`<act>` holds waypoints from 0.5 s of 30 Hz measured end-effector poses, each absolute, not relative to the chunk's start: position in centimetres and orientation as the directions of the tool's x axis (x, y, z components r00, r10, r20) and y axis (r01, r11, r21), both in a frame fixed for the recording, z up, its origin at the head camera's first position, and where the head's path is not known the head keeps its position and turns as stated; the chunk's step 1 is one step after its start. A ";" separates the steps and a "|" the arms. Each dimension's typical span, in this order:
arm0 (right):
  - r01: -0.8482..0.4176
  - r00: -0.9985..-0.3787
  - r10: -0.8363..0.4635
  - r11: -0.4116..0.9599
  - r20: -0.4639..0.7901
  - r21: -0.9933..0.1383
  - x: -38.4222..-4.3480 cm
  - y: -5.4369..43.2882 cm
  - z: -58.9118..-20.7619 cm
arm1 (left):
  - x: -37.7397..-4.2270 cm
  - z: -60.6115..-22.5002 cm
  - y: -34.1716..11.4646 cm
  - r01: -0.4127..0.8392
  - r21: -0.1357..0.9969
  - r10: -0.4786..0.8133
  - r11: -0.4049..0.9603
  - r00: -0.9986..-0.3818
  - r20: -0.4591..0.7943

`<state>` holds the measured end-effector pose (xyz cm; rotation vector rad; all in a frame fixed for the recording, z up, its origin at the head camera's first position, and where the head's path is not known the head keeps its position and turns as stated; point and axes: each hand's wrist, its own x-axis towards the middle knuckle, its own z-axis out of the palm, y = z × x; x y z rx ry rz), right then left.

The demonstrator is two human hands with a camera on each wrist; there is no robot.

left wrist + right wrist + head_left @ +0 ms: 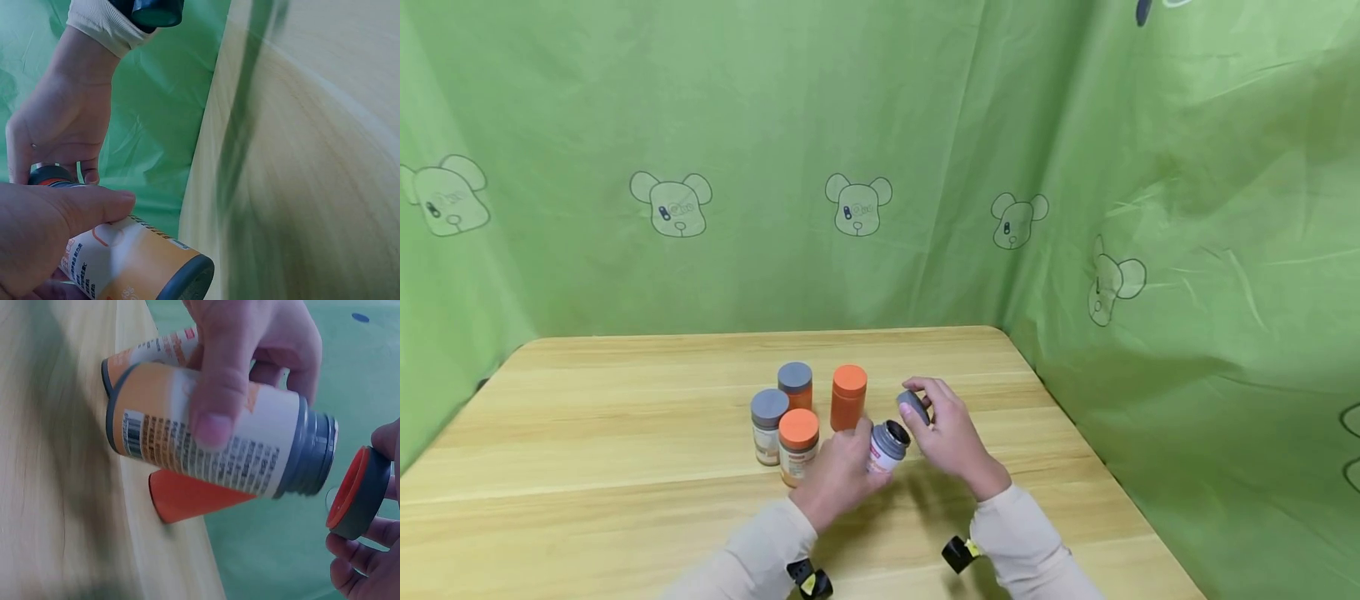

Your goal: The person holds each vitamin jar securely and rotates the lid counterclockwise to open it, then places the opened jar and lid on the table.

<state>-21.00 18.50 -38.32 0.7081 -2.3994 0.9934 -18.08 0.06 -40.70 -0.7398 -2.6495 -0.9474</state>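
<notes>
My left hand [841, 471] grips a grey bottle [206, 428] with a white and orange label, tilted so its uncapped mouth points to the right. The thumb lies across the label in both wrist views. To the right of that mouth, my right hand [953, 433] pinches a grey screw cap [360, 494] with an orange inner lining. Cap and bottle are apart. Close behind my left hand stands a labelled bottle with an orange cap [798, 428]. What is inside the held bottle cannot be made out.
An orange bottle [848, 400] stands upright behind the held one. Two grey-capped bottles stand to the left, one labelled [768, 425] and one orange [795, 385]. All are on the wooden table [587, 417], with green curtains [760, 275] around its back and sides.
</notes>
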 end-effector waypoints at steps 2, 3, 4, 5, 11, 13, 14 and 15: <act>-0.604 -0.772 -0.277 0.601 0.572 -0.523 -21.5 18.8 -38.6 | -18.1 -40.9 0.0 0.538 0.534 0.385 0.652 -0.842 0.378; -0.603 -0.773 -0.274 0.599 0.572 -0.528 -21.7 18.9 -38.8 | -18.2 -41.0 0.0 0.544 0.536 0.388 0.646 -0.838 0.383; -0.601 -0.774 -0.269 0.596 0.572 -0.532 -21.9 19.0 -39.0 | -18.2 -41.1 0.0 0.547 0.538 0.391 0.641 -0.836 0.385; -0.596 -0.778 -0.264 0.597 0.570 -0.537 -22.1 19.1 -39.2 | -18.3 -41.2 0.0 0.554 0.538 0.396 0.636 -0.832 0.389; -0.515 -0.843 -0.223 0.595 0.489 -0.617 -23.3 19.8 -40.0 | -18.7 -41.6 0.3 0.561 0.552 0.423 0.617 -0.828 0.369; -0.478 -0.868 -0.208 0.592 0.450 -0.649 -23.7 20.0 -40.2 | -18.8 -41.7 0.4 0.546 0.565 0.419 0.619 -0.838 0.351; -0.464 -0.877 -0.204 0.593 0.435 -0.658 -23.9 20.1 -40.2 | -18.9 -41.7 0.5 0.536 0.572 0.414 0.620 -0.844 0.342; -0.451 -0.885 -0.199 0.599 0.422 -0.662 -24.1 20.2 -40.3 | -19.0 -41.7 0.5 0.528 0.575 0.408 0.625 -0.849 0.336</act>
